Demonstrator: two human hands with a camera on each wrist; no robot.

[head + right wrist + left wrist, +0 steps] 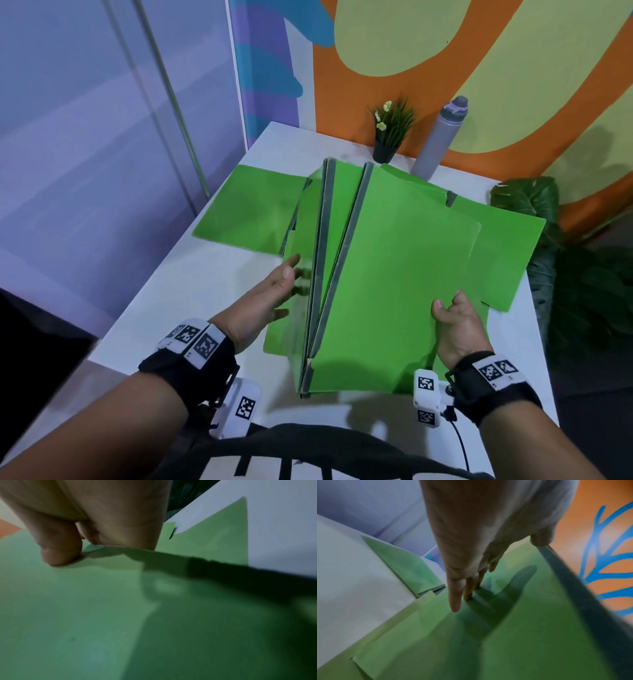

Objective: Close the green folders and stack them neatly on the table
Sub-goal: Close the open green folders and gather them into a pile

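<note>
Head view: both forearms reach forward over the white tabletop (219, 274), each wrist wearing a black strap with tagged markers. Between them stands a pair of green folders (394, 274), tented up with grey spines uppermost and leaning against each other. The left hand (270, 301) lies flat-palmed against the left folder's outer cover, fingers straight and together. The right hand (455, 325) pinches the near right edge of the right folder's cover, thumb on top, fingers curled beneath. More green folders (239, 209) lie open and flat behind, spread left and right. At the far edge stand a small potted plant (388, 133) and a grey bottle (438, 137) (both against the painted wall).

Left wrist view: the fingers (455, 599) point downward, extended, tips touching the green cover (530, 635); the thumb sits by the dark spine edge.

Right wrist view: the thumb (60, 547) presses the cover (85, 615) from above, the other fingers tucked under its edge.
</note>
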